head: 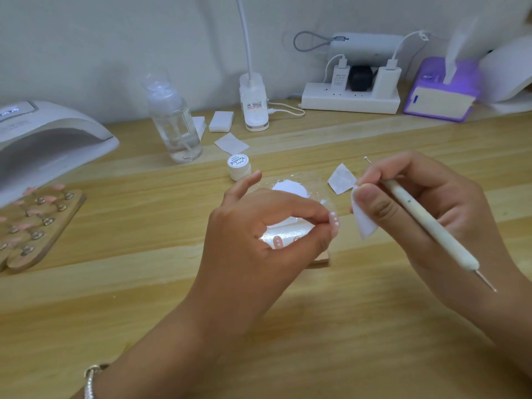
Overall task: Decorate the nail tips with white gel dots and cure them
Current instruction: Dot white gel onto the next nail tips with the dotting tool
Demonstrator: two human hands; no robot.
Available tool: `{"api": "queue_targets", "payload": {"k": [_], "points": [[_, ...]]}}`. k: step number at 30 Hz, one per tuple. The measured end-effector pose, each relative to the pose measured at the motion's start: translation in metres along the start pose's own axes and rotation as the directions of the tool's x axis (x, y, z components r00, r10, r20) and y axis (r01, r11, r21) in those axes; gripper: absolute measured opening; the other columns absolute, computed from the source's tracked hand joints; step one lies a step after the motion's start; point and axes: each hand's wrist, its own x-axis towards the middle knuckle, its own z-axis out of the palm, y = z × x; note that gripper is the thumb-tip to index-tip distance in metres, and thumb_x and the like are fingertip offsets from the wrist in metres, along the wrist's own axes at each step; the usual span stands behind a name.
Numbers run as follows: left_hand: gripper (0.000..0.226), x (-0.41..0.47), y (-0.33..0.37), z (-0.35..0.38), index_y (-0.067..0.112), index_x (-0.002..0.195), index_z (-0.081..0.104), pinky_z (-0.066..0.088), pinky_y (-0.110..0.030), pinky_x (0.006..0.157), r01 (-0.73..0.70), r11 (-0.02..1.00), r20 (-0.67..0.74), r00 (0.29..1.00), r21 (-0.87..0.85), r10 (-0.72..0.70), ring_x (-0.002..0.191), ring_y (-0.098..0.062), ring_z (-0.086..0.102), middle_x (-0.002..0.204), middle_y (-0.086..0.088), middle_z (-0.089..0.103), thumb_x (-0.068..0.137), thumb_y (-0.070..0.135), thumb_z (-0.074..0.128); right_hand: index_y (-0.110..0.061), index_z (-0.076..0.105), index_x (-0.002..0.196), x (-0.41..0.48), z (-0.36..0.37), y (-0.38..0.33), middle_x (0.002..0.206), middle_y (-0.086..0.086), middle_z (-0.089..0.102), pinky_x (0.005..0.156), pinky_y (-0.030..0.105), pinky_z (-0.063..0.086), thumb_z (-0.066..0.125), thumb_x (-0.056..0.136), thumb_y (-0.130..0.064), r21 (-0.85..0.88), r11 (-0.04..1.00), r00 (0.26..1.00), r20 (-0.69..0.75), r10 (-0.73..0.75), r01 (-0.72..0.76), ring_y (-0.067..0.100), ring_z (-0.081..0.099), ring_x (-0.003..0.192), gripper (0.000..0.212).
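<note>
A pink tip (334, 221) with small white dots is pinched at the fingertips of the left hand (259, 240). A second tip (277, 242), also dotted, is seen under that hand. The white pen (431, 226) is held slanted in the right hand (426, 214), its ball end pointing up and away. The gel pot (239, 167) stands closed behind, near a white gel smear (289, 188). Other tips (34, 214) are fixed on a board (72, 205) at far left, before the lamp (43, 145).

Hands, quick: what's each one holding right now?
Left hand: closed, pinching a dotted nail tip between thumb and fingertips.
Right hand: closed, gripping the dotting pen and a white wipe.
</note>
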Motion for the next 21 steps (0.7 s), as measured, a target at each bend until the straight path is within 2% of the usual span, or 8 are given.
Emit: {"api": "queue_targets", "payload": {"k": [5,8,11,14,17,21], "points": [[0.008,0.0002,-0.0002,-0.0004,0.031,0.077,0.072,0.033,-0.036,0.113,0.047,0.997,0.004,0.999,-0.059,-0.047,0.089,-0.002,0.069,0.085,0.022,0.073,0.075,0.027,0.079,-0.016,0.063,0.087,-0.0003,0.0011,0.0005,0.067,0.003,0.063,0.058,0.027,0.044,0.066,0.088,-0.023,-0.018,1.0,1.0,-0.011,-0.022,0.021,0.026,0.053,0.059,0.008],[0.008,-0.0006,-0.0014,-0.0014,0.03,0.077,0.071,0.044,-0.033,0.1,0.112,0.989,0.007,0.994,-0.092,-0.112,0.097,-0.01,0.069,0.083,0.02,0.072,0.076,0.028,0.078,-0.015,0.061,0.088,-0.0017,-0.0004,0.0024,0.069,-0.001,0.063,0.063,0.018,0.045,0.065,0.091,-0.02,-0.057,0.996,0.998,-0.002,-0.062,0.062,0.016,0.056,0.061,0.007],[0.007,-0.0013,-0.0009,-0.0022,0.028,0.076,0.07,0.05,-0.039,0.089,0.118,0.988,0.008,0.993,-0.097,-0.118,0.098,-0.01,0.068,0.081,0.019,0.071,0.079,0.028,0.077,-0.018,0.059,0.089,-0.004,0.0002,0.0028,0.076,-0.002,0.062,0.072,0.008,0.042,0.063,0.093,-0.018,-0.233,0.957,0.985,0.017,-0.172,0.171,0.004,0.057,0.068,0.005],[0.006,-0.0014,0.0006,-0.0009,0.028,0.076,0.071,0.051,-0.045,0.085,0.103,0.993,-0.015,0.994,-0.066,-0.104,0.096,-0.012,0.068,0.079,0.018,0.07,0.079,0.027,0.076,-0.019,0.058,0.088,-0.0071,0.0023,0.004,0.082,-0.006,0.059,0.069,0.001,0.035,0.064,0.091,-0.015,-0.364,0.9,0.97,0.05,-0.238,0.24,-0.006,0.052,0.071,0.008],[0.007,-0.0019,0.0022,0.0002,0.027,0.074,0.07,0.049,-0.04,0.089,0.066,0.998,-0.034,0.997,-0.01,-0.066,0.092,-0.01,0.068,0.077,0.017,0.069,0.078,0.025,0.074,-0.025,0.057,0.09,-0.0085,0.0028,0.0061,0.082,-0.01,0.056,0.074,0.002,0.035,0.068,0.093,-0.018,-0.398,0.876,0.962,0.087,-0.258,0.271,0.0,0.054,0.079,0.013],[0.007,-0.002,0.0035,0.0008,0.03,0.073,0.07,0.044,-0.031,0.09,0.026,0.996,-0.041,0.999,0.085,-0.023,0.089,-0.006,0.064,0.075,0.016,0.067,0.078,0.028,0.075,-0.022,0.057,0.093,-0.0073,0.0032,0.0068,0.087,-0.01,0.059,0.079,0.015,0.04,0.061,0.093,-0.016,-0.398,0.841,0.93,0.147,-0.336,0.367,0.013,0.055,0.08,0.008]]}}
